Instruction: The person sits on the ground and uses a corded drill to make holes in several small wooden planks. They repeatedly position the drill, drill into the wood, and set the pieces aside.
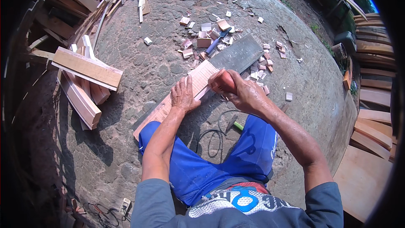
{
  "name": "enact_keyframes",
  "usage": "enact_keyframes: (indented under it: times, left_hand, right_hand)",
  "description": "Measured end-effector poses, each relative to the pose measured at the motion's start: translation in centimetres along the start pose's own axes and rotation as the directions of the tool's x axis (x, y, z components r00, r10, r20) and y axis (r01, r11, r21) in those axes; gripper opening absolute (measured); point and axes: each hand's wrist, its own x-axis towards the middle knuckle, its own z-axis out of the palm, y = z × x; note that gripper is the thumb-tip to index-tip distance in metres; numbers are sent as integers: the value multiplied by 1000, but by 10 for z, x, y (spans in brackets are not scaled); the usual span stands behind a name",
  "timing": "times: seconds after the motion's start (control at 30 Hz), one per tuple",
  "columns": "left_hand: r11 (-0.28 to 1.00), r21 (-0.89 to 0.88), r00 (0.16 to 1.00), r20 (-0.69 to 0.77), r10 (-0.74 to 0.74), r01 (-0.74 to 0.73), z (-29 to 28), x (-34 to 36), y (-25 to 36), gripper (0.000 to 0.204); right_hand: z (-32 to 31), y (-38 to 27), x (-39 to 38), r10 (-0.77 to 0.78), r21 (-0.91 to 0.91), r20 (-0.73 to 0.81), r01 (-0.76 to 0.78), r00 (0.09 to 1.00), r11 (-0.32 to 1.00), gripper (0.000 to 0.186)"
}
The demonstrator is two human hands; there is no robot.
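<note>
Plank [198, 75] lay on a dark board [239, 55], its long axis slanting from left knee [147, 131] away rightward, left hand [184, 95] spread flat midway along, right hand [248, 95] wrapped round a red tool [223, 82] nearer the far end.

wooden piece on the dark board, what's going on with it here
A person is working on the wooden piece, which lies along a dark board in front of them. The left grip lies on top of the piece, while the right grip is closed around a reddish tool at its edge; whether the tool touches the wood is hard to tell. Small offcuts lie scattered around the board's far end.
</note>
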Motion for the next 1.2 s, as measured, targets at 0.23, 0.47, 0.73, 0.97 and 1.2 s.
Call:
enact_keyframes:
  times: [0.23, 0.47, 0.73, 0.97, 1.2]
  left_hand:
    - [954, 23, 949, 94, -301, 300, 1, -22, 14, 143]
    - [951, 32, 948, 74, -310, 309, 5, -23, 8, 141]
    - [955, 49, 952, 86, -294, 291, 5, -24, 12, 143]
    - [969, -75, 956, 197, -216, 234, 22, -10, -12, 148]
    - [874, -396, 910, 399, -113, 282, -12, 10, -87, 93]
  right_hand:
    - [-22, -5, -2, 20, 27, 49, -21, 999, 999, 60]
    - [-20, -11, -8, 6, 50, -10, -6, 1000, 999, 64]
    - [-32, -14, -31, -28, 17, -70, 29, 997, 999, 67]
    - [-40, -26, -42, -36, 16, -185, 39, 982, 999, 67]
    - [-18, 17, -73, 157, 252, -359, -67, 920, 965, 83]
